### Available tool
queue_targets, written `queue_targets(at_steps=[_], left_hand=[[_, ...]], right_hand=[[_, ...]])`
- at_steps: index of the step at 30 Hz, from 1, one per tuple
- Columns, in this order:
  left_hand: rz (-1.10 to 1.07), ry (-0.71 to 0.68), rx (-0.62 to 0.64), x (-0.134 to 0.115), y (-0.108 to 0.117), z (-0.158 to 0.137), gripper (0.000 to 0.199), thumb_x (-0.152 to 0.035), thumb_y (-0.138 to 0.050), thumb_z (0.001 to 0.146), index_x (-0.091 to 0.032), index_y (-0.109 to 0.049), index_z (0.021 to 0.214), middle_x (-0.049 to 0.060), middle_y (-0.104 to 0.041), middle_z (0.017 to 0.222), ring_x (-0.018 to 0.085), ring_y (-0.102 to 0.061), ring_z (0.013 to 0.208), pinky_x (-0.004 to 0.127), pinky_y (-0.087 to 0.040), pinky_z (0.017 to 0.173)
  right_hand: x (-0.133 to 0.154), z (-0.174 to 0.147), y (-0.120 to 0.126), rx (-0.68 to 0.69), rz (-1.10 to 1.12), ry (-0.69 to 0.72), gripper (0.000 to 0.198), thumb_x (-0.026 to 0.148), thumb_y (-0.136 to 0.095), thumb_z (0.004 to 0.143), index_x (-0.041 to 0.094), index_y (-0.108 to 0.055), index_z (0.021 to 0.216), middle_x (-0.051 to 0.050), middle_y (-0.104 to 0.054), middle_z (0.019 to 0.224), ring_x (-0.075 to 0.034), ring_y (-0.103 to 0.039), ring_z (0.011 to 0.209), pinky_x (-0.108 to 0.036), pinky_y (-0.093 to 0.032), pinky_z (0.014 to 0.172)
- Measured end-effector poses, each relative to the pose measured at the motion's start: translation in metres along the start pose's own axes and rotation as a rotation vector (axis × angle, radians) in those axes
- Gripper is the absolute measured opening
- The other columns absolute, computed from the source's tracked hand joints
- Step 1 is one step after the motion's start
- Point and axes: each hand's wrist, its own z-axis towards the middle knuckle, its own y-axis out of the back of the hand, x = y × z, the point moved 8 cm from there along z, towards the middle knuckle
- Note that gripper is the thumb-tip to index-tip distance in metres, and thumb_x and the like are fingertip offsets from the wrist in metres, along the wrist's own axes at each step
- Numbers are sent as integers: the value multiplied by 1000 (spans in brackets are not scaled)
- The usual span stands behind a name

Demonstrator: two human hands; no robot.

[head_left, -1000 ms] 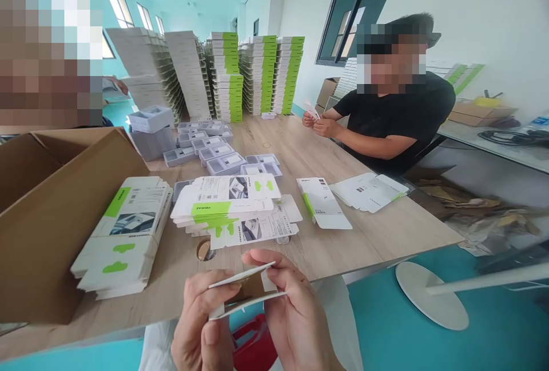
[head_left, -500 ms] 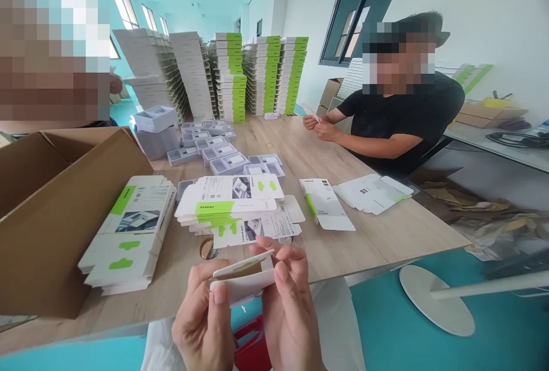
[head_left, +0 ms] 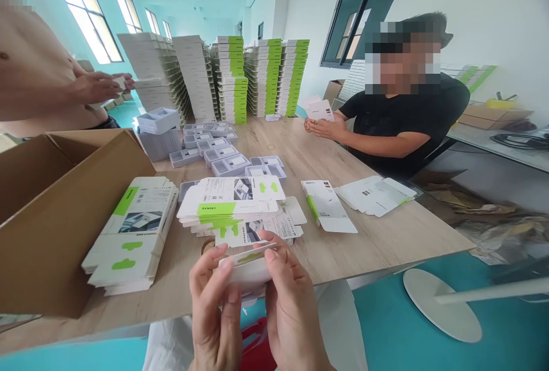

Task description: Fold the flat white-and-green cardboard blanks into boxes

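Note:
Between my two hands, over the table's near edge, I hold a small white cardboard box [head_left: 247, 275] with its end toward me. My left hand [head_left: 215, 302] grips its left side, thumb and fingers at the end flap. On the other side my right hand [head_left: 289, 296] is closed round it, thumb on the top edge. A green patch shows in the narrow gap at the flap. Just beyond lies a pile of flat printed cartons [head_left: 235, 205], white and green. A folded white carton [head_left: 328, 205] lies to the right of that pile.
At the left stand an open brown cardboard box [head_left: 98, 199] and a banded stack of flat cartons [head_left: 132, 234]. Grey plastic trays [head_left: 227, 162] lie mid-table, before tall stacks of white-green boxes [head_left: 231, 79]. A seated co-worker [head_left: 390, 125] handles a carton; another person [head_left: 47, 74] stands left.
The box's end flap has come down and the opening has narrowed. My left hand has shifted right and upward. The seated co-worker's carton has turned flat side outward; the person at left has moved back.

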Motion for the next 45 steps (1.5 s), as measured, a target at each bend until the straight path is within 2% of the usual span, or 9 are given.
queue_targets(at_steps=[3, 6, 12, 16, 21, 25, 31, 39, 45], left_hand=[[64, -63, 55, -4, -1, 3, 46, -9, -57, 101, -30, -61, 143, 11, -52, 144, 23, -61, 130, 36, -62, 96], [67, -87, 31, -7, 0, 7, 33, -16, -62, 102, -25, -64, 133, 10, -52, 137, 22, -65, 122, 35, -64, 92], [115, 13, -205, -4, 13, 12, 14, -19, -58, 106, -22, -70, 100, 3, -62, 108, 17, -67, 101, 31, -56, 86], [159, 92, -219, 6, 15, 17, 19, -24, -61, 105, -24, -69, 88, 1, -67, 99, 17, -63, 102, 31, -50, 89], [169, 92, -247, 4, 15, 19, 18, -19, -62, 103, -25, -69, 88, -1, -66, 93, 17, -62, 101, 29, -50, 89], [140, 121, -271, 3, 14, 13, 12, -17, -63, 101, -26, -69, 96, 0, -64, 94, 19, -61, 99, 33, -50, 91], [28, 195, -263, 9, 10, 5, 16, -26, -54, 107, -26, -69, 104, 2, -63, 108, 17, -61, 104, 29, -48, 97], [-163, 326, -380, 23, 12, -3, 12, -31, -66, 103, -25, -60, 94, 2, -64, 107, 17, -63, 102, 29, -52, 91], [-278, 424, -445, 34, 12, -3, 20, -28, -75, 97, -26, -55, 92, -2, -63, 97, 13, -62, 92, 20, -53, 86]], right_hand=[[-3, -1, -3, 12, 15, -40, 49, 56, -91, 74, 25, -78, 111, -9, -77, 116, -32, -70, 110, -42, -55, 94], [2, -3, -4, -5, 47, -4, 38, 50, -93, 73, 28, -72, 96, -5, -74, 122, -28, -68, 111, -39, -54, 96], [8, -10, -13, 64, -103, 96, 27, 44, -88, 82, 28, -69, 91, -3, -72, 128, -20, -67, 100, -33, -54, 90], [16, -12, -20, 157, -415, 355, 18, 46, -75, 96, 28, -76, 96, -8, -71, 133, -25, -66, 123, -33, -55, 96], [27, -19, -29, 216, -703, 774, 9, 27, -61, 105, 30, -69, 100, -5, -75, 120, -22, -71, 116, -28, -61, 83], [33, -22, -31, 179, -798, 916, 12, 23, -57, 106, 28, -63, 97, -3, -72, 119, -18, -72, 111, -25, -60, 85], [38, -29, -36, 132, -838, 1067, 14, 14, -58, 102, 26, -60, 96, -2, -67, 112, -15, -61, 123, -22, -56, 94], [32, -26, -33, 105, -812, 1049, 11, 16, -61, 102, 26, -58, 98, -6, -60, 115, -19, -62, 118, -26, -60, 87], [7, -12, -13, 84, -488, 785, 18, 24, -64, 102, 29, -52, 113, -9, -59, 130, -18, -72, 101, -27, -64, 74]])
